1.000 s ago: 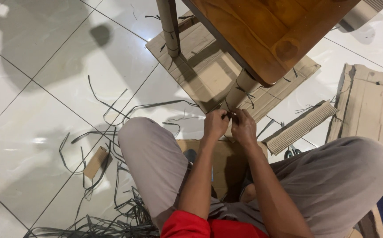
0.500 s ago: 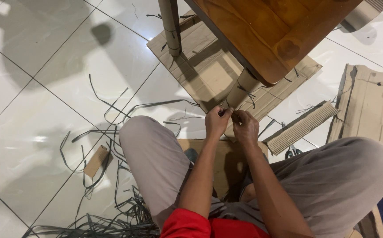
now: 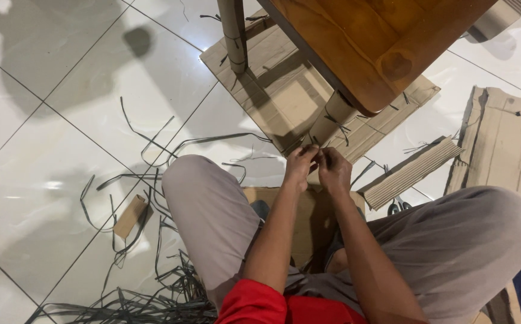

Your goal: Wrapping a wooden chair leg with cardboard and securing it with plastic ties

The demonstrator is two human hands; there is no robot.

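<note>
the left hand [image 3: 300, 165] and the right hand [image 3: 334, 169] met fingertip to fingertip just below the foot of a table leg [image 3: 331, 122] wrapped in cardboard. both sets of fingers were pinched narrow around something small and dark between them, apparently a thin strap; what exactly was pinched could not be told. the two hands touched each other and lay just beside the base of the wrapped leg, above a flat cardboard piece [image 3: 305, 207] on the floor between the person's knees. the leg rose to the corner of a brown wooden table top [image 3: 368, 42]. a second wrapped leg [image 3: 235, 36] stood farther back, and both legs rested on a flattened cardboard sheet [image 3: 284, 90] on the white tiled floor [image 3: 50, 120]. to the right of the hands lay a strip of corrugated cardboard [image 3: 409, 173], with a larger torn cardboard panel [image 3: 506, 138] beyond it. to the left, loose dark straps [image 3: 152, 144] curled across the tiles and gathered in a heap [image 3: 152, 300] near the lower edge, close to a short cardboard tube [image 3: 130, 216].
</note>
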